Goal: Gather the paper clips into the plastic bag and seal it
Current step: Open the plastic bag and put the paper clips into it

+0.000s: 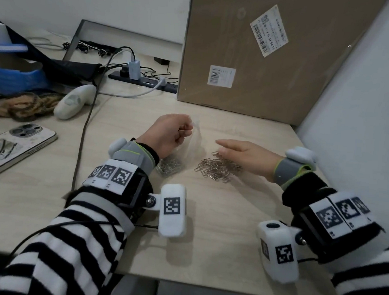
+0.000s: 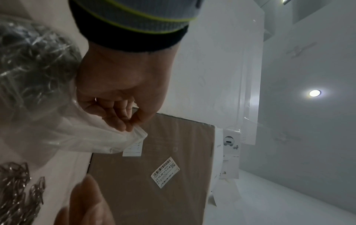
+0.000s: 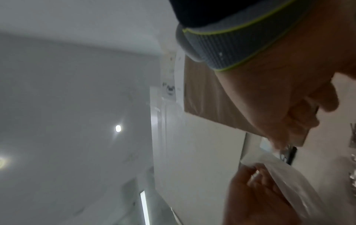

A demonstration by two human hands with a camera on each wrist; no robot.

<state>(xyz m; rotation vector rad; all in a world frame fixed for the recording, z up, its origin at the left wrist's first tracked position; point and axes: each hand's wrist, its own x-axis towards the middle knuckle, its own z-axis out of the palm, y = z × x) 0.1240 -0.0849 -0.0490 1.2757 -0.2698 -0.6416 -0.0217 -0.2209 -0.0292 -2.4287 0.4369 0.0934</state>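
On a pale wooden desk, a person in a black-and-white striped sweater works with both hands, each wrist strapped with a camera and square-patterned markers.

Left hand: raised a little above the desk, its fingers curled. Seen from the left wrist camera, the thumb and fingertips pinch the top edge of a clear plastic bag. The bag hangs from that pinch down to the desk, and its lower part bulges with a dark mass of bagged paper clips beside the left wrist.

Right hand: holding nothing, held flat with the fingers stretched out toward the bag, palm facing down. It hovers just above a loose pile of paper clips that lies on the desk to the right of the bag, close to it but apart. From the right wrist camera this hand is blurred.

Behind the hands, a large brown cardboard box stands upright at the back of the desk, bearing two white printed labels. To the left lie a smartphone face down, a white handheld device, a brown furry item and a dark power strip with a white charger and cables plugged in. A white wall closes off the right side.
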